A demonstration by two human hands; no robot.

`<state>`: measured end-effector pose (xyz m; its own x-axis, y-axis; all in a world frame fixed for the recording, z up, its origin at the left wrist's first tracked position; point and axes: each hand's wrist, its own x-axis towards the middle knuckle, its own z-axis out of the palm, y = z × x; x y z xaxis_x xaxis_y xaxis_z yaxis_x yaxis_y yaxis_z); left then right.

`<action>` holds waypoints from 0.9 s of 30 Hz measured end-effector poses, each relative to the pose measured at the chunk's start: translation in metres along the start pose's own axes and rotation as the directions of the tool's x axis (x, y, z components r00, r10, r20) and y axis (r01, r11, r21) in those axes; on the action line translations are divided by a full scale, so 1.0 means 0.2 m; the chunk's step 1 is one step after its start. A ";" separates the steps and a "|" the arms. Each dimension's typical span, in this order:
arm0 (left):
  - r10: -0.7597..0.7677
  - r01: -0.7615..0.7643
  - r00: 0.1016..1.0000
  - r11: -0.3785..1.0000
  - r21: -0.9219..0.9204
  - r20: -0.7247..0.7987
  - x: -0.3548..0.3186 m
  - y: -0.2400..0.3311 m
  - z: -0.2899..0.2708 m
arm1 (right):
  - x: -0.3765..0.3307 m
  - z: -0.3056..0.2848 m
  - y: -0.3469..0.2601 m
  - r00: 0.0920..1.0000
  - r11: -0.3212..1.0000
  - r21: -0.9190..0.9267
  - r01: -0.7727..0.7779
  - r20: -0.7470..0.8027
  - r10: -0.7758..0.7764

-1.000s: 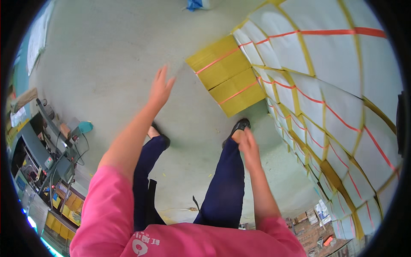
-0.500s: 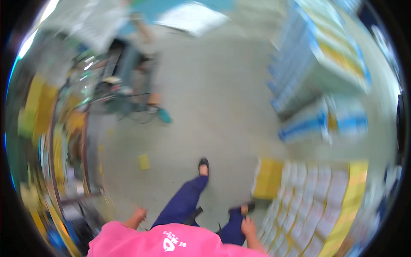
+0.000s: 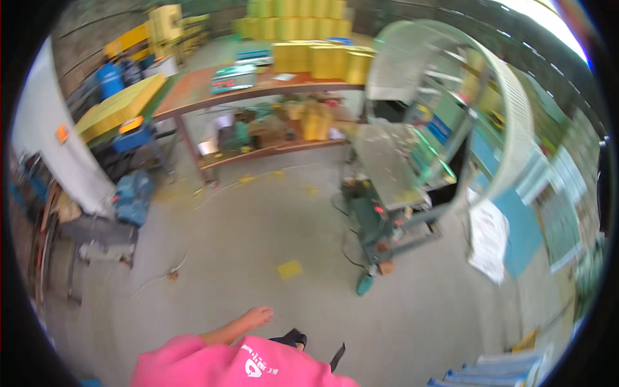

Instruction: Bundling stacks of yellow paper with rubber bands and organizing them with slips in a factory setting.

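My left hand (image 3: 260, 315) hangs in front of my body, above the grey floor (image 3: 232, 251), with the fingers loosely curled in. Nothing shows in it, and it touches nothing. My right hand is out of the picture. A yellow sheet (image 3: 290, 269) lying on the floor ahead is the thing nearest to the left hand.
Ahead stands a red-brown workbench (image 3: 187, 97) bearing a scale (image 3: 233, 79) and yellow boxes (image 3: 290, 58). Right of it is a wheeled machine (image 3: 380, 168) with a trailing cable and a teal foot pedal (image 3: 365, 284). A blue motor (image 3: 133, 197) sits left; blue-edged stacks (image 3: 496, 371) lie lower right.
My view has swung left, bringing the workbench into sight. The yellow-and-white stacks and my right hand have left the picture. My left hand now reaches further forward.
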<state>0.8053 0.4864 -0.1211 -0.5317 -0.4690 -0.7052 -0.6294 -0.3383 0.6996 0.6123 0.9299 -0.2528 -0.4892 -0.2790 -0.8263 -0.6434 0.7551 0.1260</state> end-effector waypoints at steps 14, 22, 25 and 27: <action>-0.398 0.145 0.851 0.805 -0.575 -0.343 0.13 -0.18 -1.02 | 1.15 -1.51 -0.56 0.969 0.902 -0.354 0.247 0.071 -0.238; -0.407 -0.005 0.778 0.757 -0.653 -0.478 0.66 0.45 -1.13 | 1.78 -3.03 -1.32 0.894 0.712 -0.585 0.388 0.051 -0.445; -0.058 -0.055 0.824 0.982 -0.180 -0.564 0.83 0.49 -1.18 | 2.05 -3.61 -1.65 0.847 0.603 -0.672 0.430 0.071 -0.526; -0.070 0.219 0.837 0.952 0.215 -0.543 0.93 0.52 -1.26 | 2.16 -3.99 -1.88 0.822 0.547 -0.709 0.445 0.081 -0.563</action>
<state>0.7839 0.1576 -0.1508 -0.0932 -0.8115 -0.5769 -0.8373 -0.2496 0.4864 0.1724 0.0516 -0.2198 0.0078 -0.6070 -0.7947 -0.9872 -0.1314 0.0907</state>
